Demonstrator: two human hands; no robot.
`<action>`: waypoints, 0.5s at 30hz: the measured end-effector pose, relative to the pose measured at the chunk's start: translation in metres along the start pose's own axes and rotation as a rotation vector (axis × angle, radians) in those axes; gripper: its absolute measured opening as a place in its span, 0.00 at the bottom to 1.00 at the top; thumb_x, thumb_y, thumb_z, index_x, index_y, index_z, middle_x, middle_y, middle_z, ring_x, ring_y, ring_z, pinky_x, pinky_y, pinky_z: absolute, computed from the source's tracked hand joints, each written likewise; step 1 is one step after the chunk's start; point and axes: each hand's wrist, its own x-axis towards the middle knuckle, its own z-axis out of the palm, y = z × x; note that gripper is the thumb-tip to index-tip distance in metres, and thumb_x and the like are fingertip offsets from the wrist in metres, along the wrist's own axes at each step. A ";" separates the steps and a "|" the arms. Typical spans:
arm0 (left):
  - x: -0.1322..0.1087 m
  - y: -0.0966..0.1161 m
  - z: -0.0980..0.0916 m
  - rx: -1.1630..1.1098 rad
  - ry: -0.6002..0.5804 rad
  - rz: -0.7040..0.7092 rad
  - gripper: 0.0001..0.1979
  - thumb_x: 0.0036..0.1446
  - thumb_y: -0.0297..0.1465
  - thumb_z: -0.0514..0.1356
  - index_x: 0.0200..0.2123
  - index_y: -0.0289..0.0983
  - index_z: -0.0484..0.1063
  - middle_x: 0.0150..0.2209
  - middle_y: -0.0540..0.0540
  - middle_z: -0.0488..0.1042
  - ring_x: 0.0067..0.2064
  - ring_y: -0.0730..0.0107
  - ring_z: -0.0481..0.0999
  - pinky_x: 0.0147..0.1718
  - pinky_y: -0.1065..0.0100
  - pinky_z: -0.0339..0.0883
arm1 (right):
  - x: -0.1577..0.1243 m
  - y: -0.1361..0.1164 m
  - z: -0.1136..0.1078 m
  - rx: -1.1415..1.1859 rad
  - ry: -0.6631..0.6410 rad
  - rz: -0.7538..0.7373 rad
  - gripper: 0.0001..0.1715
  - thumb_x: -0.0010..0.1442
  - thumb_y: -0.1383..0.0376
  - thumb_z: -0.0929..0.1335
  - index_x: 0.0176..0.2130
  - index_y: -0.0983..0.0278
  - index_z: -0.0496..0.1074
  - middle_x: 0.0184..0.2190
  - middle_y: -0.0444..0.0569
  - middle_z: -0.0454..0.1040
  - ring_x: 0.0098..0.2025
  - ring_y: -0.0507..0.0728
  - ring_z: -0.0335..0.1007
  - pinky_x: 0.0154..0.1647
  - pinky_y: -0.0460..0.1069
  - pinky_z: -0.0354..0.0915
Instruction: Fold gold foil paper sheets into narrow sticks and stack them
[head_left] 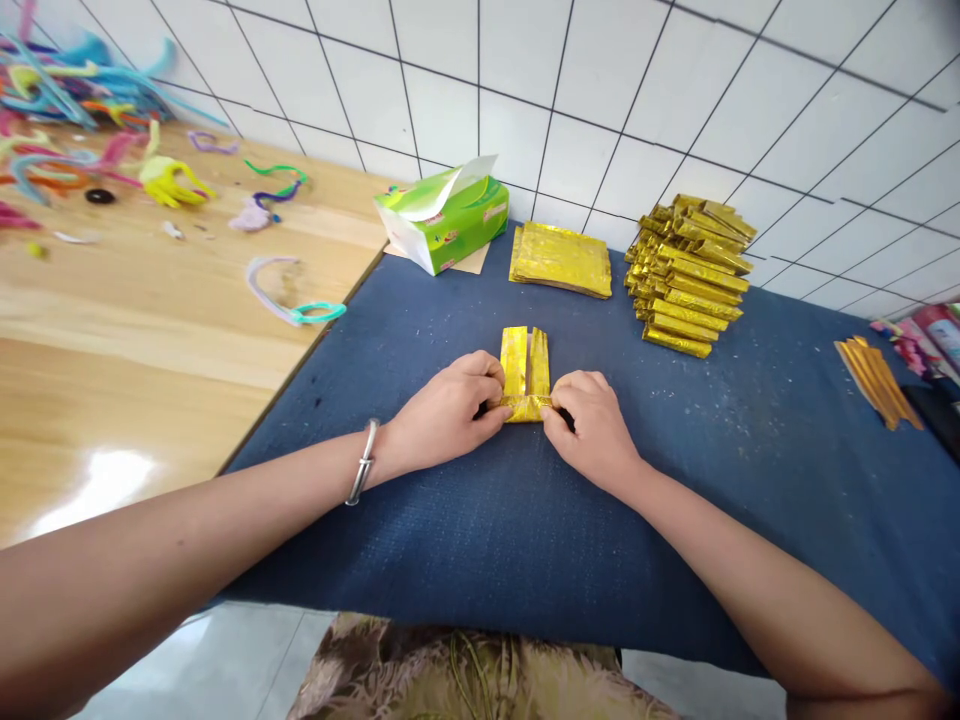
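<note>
A small sheet of gold foil paper lies on the dark blue tabletop between my hands. Its two long sides are folded inward, leaving a narrow gap down the middle, and its near end is turned up into a flat band. My left hand pinches the left end of that band, thumb and fingers closed. At the right end, my right hand pinches the same band with curled fingers. A silver bangle circles my left wrist. The fingertips hide both ends of the fold.
Beyond my hands are a green tissue box, a flat stack of gold paper and a tall pile of folded gold strips. More gold strips lie far right. Coloured pipe cleaners cover the wooden table at left.
</note>
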 end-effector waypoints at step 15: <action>-0.001 -0.005 -0.001 -0.021 -0.026 0.074 0.08 0.56 0.31 0.56 0.26 0.34 0.69 0.38 0.45 0.68 0.41 0.67 0.67 0.44 0.62 0.63 | -0.001 0.004 0.002 0.088 0.009 -0.008 0.04 0.53 0.67 0.66 0.27 0.62 0.64 0.34 0.48 0.67 0.41 0.58 0.60 0.42 0.54 0.56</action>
